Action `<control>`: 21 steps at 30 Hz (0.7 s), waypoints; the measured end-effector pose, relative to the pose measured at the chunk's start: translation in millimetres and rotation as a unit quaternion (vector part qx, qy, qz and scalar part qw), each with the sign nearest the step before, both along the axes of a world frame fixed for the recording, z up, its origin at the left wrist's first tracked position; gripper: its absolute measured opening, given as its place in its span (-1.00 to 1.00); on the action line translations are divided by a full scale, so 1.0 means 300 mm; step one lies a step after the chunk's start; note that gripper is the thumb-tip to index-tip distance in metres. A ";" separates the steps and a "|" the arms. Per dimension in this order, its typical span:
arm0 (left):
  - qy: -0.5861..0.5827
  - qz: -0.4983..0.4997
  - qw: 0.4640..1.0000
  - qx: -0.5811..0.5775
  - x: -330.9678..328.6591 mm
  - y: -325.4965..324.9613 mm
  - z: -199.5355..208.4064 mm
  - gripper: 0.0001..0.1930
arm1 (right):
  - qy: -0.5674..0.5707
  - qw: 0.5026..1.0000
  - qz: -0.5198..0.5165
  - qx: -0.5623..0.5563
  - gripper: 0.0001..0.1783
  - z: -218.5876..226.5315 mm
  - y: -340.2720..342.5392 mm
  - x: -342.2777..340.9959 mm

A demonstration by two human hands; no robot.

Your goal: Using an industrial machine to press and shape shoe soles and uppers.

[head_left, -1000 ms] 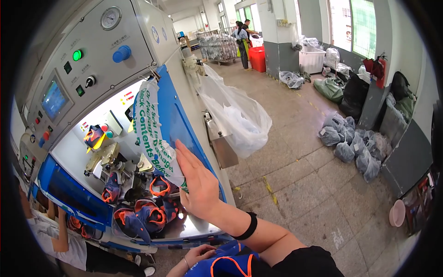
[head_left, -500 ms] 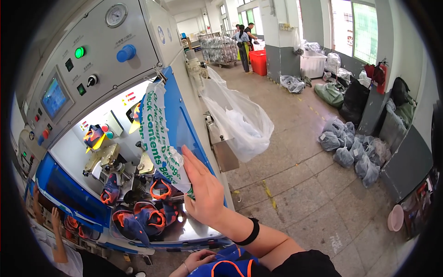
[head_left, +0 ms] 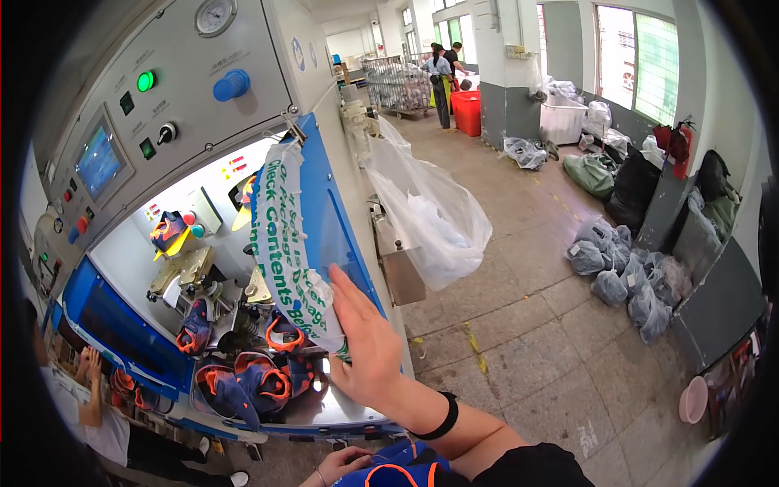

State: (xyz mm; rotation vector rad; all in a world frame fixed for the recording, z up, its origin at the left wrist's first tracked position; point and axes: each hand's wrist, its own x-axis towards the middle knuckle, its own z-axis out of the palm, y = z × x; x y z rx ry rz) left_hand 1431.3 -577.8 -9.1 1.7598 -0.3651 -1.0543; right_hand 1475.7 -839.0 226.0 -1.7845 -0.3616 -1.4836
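Note:
Beside the cabinet opening, my right hand [head_left: 370,349] lies with its fingers stretched out against the edge of the blue door [head_left: 324,195]. White tape [head_left: 280,235] with green print runs down that edge, next to my fingers. Low in the picture my left hand [head_left: 344,464] has its fingers curled at blue shoe uppers [head_left: 402,467] with orange trim, partly cut off by the lower edge. Several dark blue and orange shoe uppers [head_left: 264,381] lie on the metal shelf inside the machine. Another upper [head_left: 169,234] with yellow lining sits on a form at the back.
A grey control panel [head_left: 182,105] with a green lamp tops the machine. A clear plastic bag [head_left: 430,219] hangs on its right side. Filled bags [head_left: 625,268] lie on the floor at right, near a pink basin [head_left: 694,399]. A co-worker [head_left: 89,398] stands at lower left.
The scene has shifted slightly right in view. My right hand remains against the door edge and my left hand by the uppers. More of the co-worker at left shows, with hands close together.

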 end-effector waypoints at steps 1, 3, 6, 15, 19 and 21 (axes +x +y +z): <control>0.005 0.006 1.000 0.004 -0.001 0.007 -0.003 -0.68 | 0.001 1.000 0.003 -0.001 -0.17 0.002 0.000 -0.002; 0.010 0.014 1.000 0.007 -0.003 0.015 -0.002 -0.68 | 0.003 1.000 0.007 0.009 -0.17 0.009 0.001 -0.006; 0.012 0.032 0.999 0.011 -0.002 0.020 0.011 -0.69 | 0.023 1.000 -0.003 -0.001 -0.15 0.006 -0.001 -0.011; -0.211 0.043 0.976 0.018 0.030 0.104 0.071 -0.71 | 0.022 0.988 -0.146 0.032 -0.69 -0.118 0.044 0.029; -0.225 0.163 0.959 0.059 0.106 0.279 0.105 -0.77 | -0.010 0.932 -0.357 -0.054 -0.37 -0.072 0.141 -0.004; -0.173 0.241 0.954 0.045 0.166 0.382 0.101 -0.81 | -0.058 0.926 -0.348 -0.134 -0.49 -0.081 0.267 -0.048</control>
